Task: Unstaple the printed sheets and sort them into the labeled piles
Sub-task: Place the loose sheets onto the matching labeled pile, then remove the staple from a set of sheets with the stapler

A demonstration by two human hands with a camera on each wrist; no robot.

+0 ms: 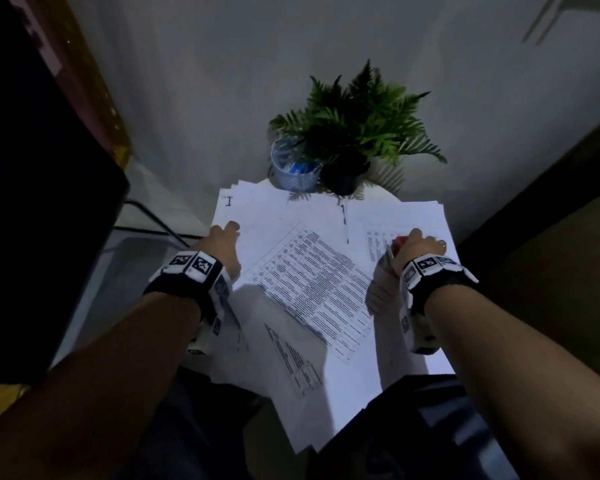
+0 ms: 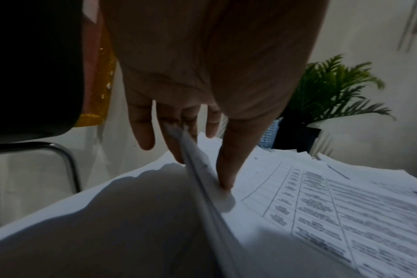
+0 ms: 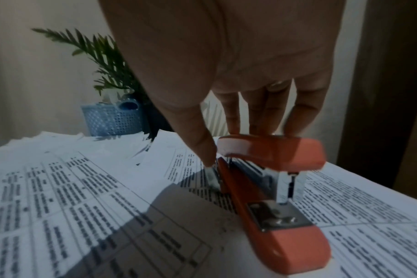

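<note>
The left hand (image 2: 202, 79) holds a thin bunch of sheets (image 2: 202, 178) in its grip, with the thumb on one side and the fingers (image 2: 143, 127) on the other. In the head view this hand (image 1: 222, 245) sits at the left of the frame, on the edge of the left pile (image 1: 257, 216), which has a "I" written at its top corner.

The right hand (image 3: 238, 65) holds an orange stapler (image 3: 281, 206). Its fingers press on the top and the thumb touches the side. The stapler stands on the right pile (image 3: 360, 203). In the head view that hand (image 1: 418, 247) is at the right of the frame.

A printed sheet (image 1: 312, 289) with a table on it lies tilted in the middle of the desk (image 1: 378, 194). More papers (image 1: 291, 362) lie lower in the frame.

At the top of the desk stand a blue basket (image 1: 293, 168) and a green plant (image 1: 354, 123) in a dark pot, touching each other. A dark chair (image 1: 32, 202) fills the left side.
</note>
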